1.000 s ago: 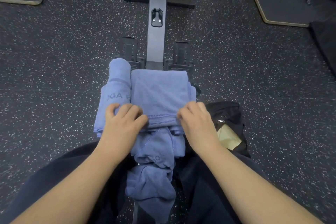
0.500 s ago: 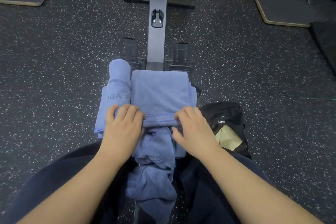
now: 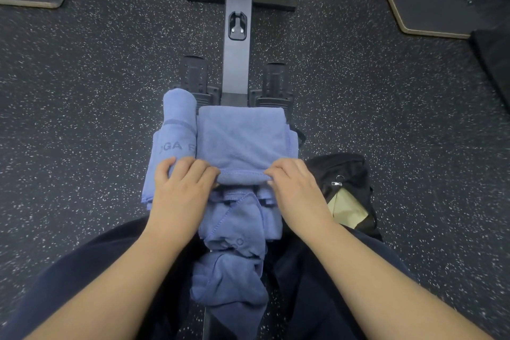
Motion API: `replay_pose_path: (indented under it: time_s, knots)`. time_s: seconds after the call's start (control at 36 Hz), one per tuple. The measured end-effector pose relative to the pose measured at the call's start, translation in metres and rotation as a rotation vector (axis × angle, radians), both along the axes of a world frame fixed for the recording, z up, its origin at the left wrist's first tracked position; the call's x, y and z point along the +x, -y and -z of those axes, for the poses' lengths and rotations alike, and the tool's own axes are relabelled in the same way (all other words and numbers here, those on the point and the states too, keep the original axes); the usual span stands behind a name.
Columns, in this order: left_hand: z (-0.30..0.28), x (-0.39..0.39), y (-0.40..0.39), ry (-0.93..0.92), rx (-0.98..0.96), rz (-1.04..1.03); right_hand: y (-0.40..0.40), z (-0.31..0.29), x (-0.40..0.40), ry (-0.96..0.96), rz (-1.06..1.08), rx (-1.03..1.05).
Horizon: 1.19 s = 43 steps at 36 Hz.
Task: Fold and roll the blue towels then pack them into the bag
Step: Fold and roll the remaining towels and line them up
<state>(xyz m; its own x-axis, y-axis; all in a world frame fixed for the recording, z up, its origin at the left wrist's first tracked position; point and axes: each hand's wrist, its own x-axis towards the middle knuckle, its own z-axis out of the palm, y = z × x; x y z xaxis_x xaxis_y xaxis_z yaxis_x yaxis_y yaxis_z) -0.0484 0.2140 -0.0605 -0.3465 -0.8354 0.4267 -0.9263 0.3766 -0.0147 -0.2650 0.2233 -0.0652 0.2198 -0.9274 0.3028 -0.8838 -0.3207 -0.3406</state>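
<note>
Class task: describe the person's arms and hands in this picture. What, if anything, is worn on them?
Both forearms are bare as far as the frame shows, with no sleeves in view. The left hand and right hand wear no gloves, and no rings, watch or wristband can be seen. Fingernails look short and plain. Dark navy clothing covers the legs beneath the arms.

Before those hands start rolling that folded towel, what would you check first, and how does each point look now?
1. Left hand grips the folded towel's near edge: ok.
2. Right hand grips the same edge: ok.
3. Folded towel lies flat and square: ok.
4. Rolled towel beside it, out of the rolling path: ok.
5. Loose towel underneath may snag: cannot tell.
6. Black bag unzipped and open: ok.
</note>
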Motion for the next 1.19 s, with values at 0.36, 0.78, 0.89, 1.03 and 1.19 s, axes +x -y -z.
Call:
replay_pose_path:
  time_s: [0.36,0.78,0.89,1.03,1.19]
  knots:
    - [-0.007,-0.002,-0.001,-0.026,0.024,-0.032,0.003,-0.012,0.003,0.026,-0.001,-0.025]
    - [-0.007,-0.009,0.001,-0.009,0.011,-0.107,0.003,0.000,0.007,-0.035,0.018,-0.013]
    - [-0.005,-0.008,0.003,-0.024,-0.012,-0.109,0.008,0.001,0.006,-0.111,0.046,-0.008]
    - [-0.005,-0.008,0.006,-0.004,0.007,-0.078,0.013,0.000,0.002,-0.083,0.034,0.006]
    - [-0.011,-0.009,0.008,0.028,0.008,-0.058,0.018,0.001,0.004,-0.079,0.047,0.092]
